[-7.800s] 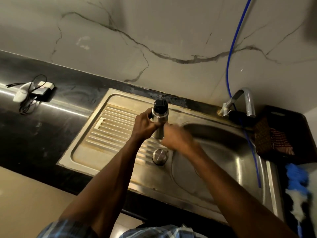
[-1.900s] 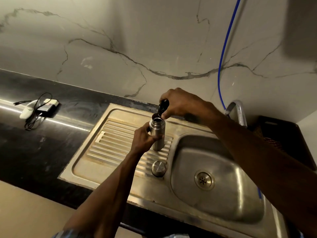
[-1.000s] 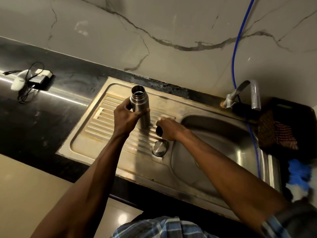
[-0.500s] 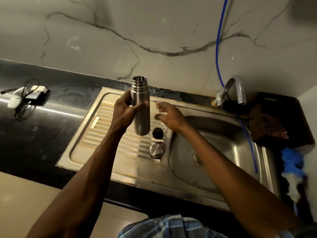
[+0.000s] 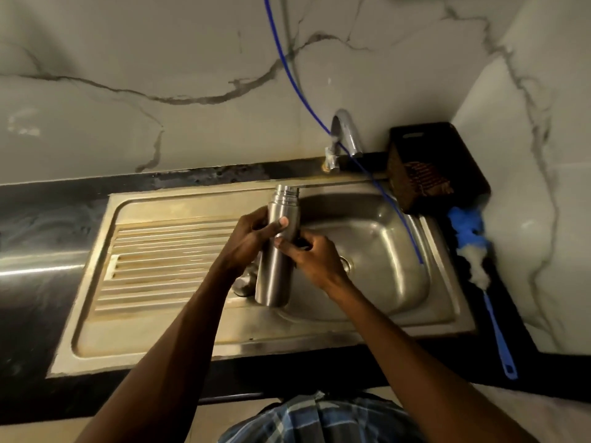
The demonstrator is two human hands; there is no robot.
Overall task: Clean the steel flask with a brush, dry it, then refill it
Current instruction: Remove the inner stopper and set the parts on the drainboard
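Observation:
The steel flask [image 5: 275, 270] is uncapped and held upright in the air over the seam between drainboard and basin. My left hand [image 5: 252, 239] grips its upper body, thumb across the front. My right hand [image 5: 311, 255] wraps the flask from the right side at mid height. A steel cap [image 5: 243, 284] lies on the drainboard, partly hidden behind my left wrist and the flask. The black stopper is hidden. A blue-handled brush [image 5: 473, 251] with blue and white bristles lies on the counter right of the sink.
The steel sink [image 5: 377, 238] has a ribbed drainboard [image 5: 166, 260] on its left. The tap [image 5: 343, 135] stands behind the basin, and a blue hose [image 5: 388, 203] runs down into it. A dark basket [image 5: 431, 167] sits at the back right corner. Black counter surrounds the sink.
The flask has shifted right, from over the drainboard to the basin's edge. My right hand, open and empty half a second ago, now holds the flask too. The view has panned right.

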